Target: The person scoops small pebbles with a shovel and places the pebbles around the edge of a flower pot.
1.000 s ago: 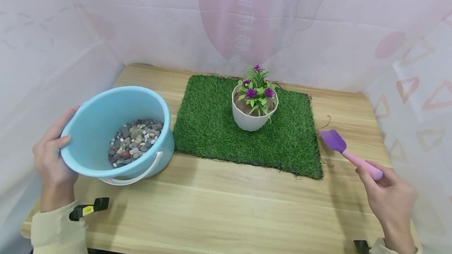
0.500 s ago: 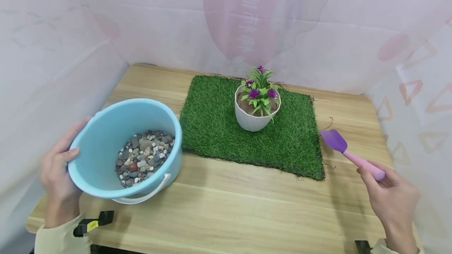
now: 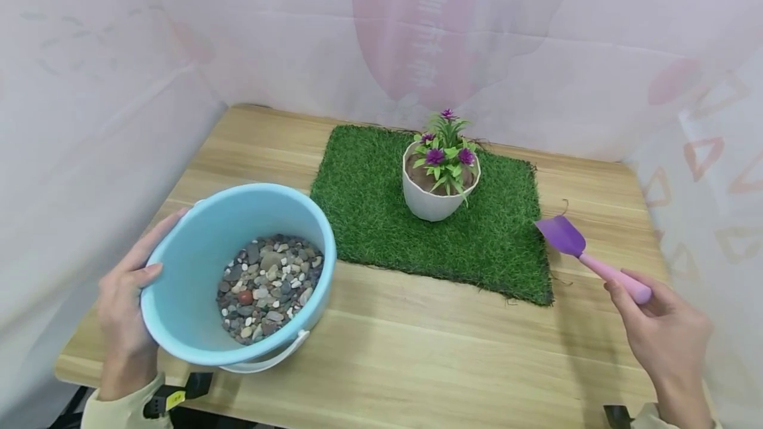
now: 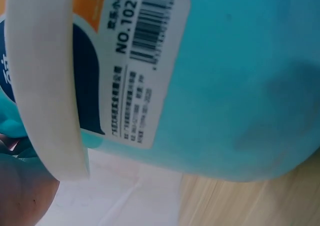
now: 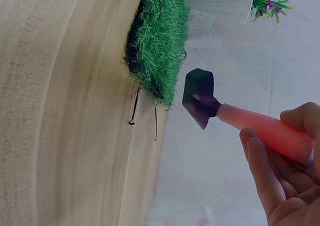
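Note:
A light blue bucket (image 3: 179,313) with a white handle (image 3: 271,363) is at the left of the table in the head view. Pebbles (image 3: 271,283), mostly grey with one reddish stone, cover its bottom. My left hand (image 3: 128,310) grips the bucket's left rim, thumb over the edge and fingers outside. Up close, the left wrist view shows the bucket's labelled wall (image 4: 225,86); whether its base touches the table cannot be told. On the right, my right hand (image 3: 667,330) holds a small trowel by its pink handle (image 5: 265,131), above the table. The trowel's purple blade (image 3: 561,236) points left, near the mat's edge.
A white flowerpot (image 3: 432,204) with soil and a purple-flowered plant (image 3: 444,151) stands on a green artificial grass mat (image 3: 369,217). Beneath is a wooden table (image 3: 417,349). Pale printed sheets (image 3: 286,51) enclose the back and sides. Loose black threads stick out from the mat.
My left hand has brought the bucket to the right and nearer to me. My right hand still holds the trowel in nearly the same place. The whole head view has shifted slightly.

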{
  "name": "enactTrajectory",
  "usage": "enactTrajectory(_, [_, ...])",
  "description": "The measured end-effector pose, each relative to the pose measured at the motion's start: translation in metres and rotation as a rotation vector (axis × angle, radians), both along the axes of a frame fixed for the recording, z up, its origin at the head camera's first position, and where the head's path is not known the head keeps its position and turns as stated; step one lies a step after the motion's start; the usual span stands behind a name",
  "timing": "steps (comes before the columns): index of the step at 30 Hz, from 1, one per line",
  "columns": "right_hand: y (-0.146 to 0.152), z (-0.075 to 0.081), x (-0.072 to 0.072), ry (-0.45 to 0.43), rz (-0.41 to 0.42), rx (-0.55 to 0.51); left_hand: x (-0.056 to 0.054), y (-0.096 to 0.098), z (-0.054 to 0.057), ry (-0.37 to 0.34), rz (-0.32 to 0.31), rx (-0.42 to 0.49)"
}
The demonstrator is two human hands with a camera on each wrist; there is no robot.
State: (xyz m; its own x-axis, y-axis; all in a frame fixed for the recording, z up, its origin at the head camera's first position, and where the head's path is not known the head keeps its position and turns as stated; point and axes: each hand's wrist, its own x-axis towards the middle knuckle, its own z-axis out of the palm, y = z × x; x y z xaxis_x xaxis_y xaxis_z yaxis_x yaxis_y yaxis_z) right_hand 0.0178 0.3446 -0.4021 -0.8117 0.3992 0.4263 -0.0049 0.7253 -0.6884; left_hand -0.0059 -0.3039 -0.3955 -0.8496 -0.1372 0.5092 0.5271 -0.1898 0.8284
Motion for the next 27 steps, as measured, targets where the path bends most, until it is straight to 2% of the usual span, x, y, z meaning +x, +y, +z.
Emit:
enactTrajectory(12, [-0.003,0.006,-0.007,0.016,0.035,0.059,0.006,0.027,0.006,-0.093,-0.042,-0.014])
enactTrajectory(17, [-0.005,0.008,-0.009,0.01,0.04,0.053,0.007,0.035,0.007,-0.077,-0.061,-0.04])
enactTrajectory(27, [-0.008,0.011,-0.011,0.007,0.058,0.082,0.006,0.051,0.005,-0.023,-0.05,-0.079])
